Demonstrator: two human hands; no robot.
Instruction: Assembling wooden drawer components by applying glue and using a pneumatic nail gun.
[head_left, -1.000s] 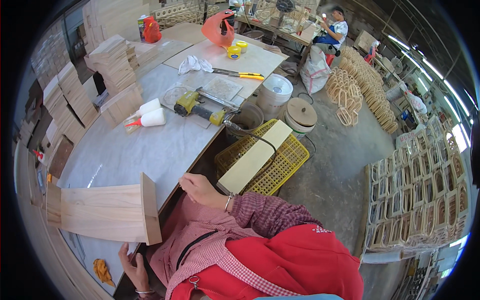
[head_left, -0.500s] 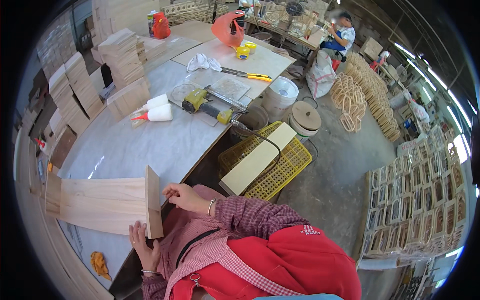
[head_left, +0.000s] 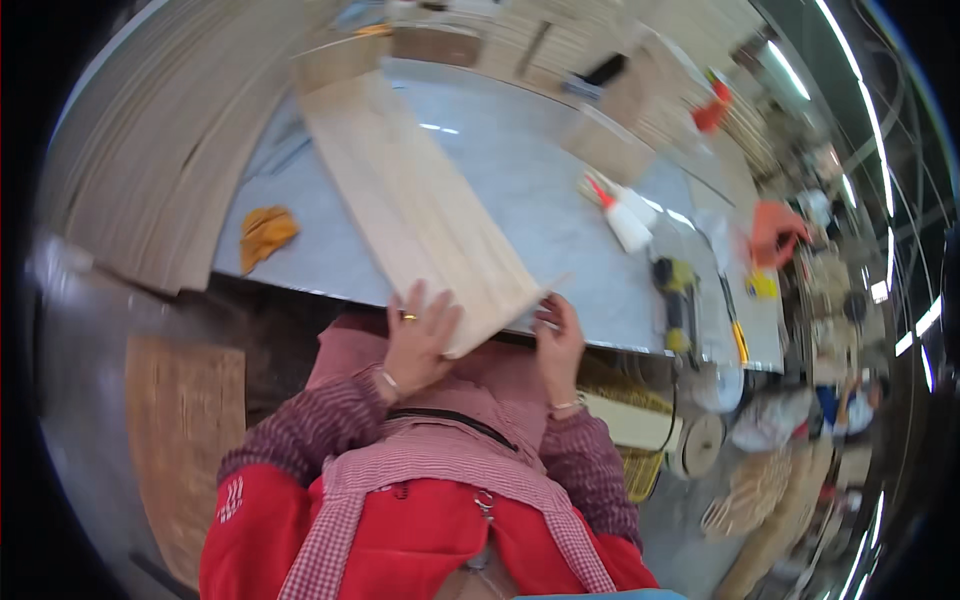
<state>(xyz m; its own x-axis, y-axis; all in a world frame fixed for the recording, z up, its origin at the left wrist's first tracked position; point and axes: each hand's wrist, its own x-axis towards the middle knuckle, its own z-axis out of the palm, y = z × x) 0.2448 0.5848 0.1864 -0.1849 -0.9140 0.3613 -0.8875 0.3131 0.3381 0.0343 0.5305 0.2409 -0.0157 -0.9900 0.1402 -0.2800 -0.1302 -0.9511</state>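
Observation:
A long pale wooden board [head_left: 420,190] slants across the table toward me, with an upright wooden end piece [head_left: 338,62] at its far end. At its near end another end piece shows almost edge-on. My left hand [head_left: 422,335] lies on the near left part of the board, fingers outstretched and a ring on one. By the near right corner is my right hand [head_left: 560,340], its fingers bent together. What they hold, if anything, is blurred and too small to make out.
On the blue-grey table [head_left: 480,130] lie an orange cloth [head_left: 267,236], white glue bottles [head_left: 628,222], a green-yellow air tool [head_left: 677,300] and a yellow-handled cutter [head_left: 738,335]. Stacked boards [head_left: 170,130] stand left. A yellow crate [head_left: 640,470] sits below, right.
My view has swung left, so the scene appears turned. My right hand has come to the board's near right corner; my left hand now lies on the board instead of beside its end piece.

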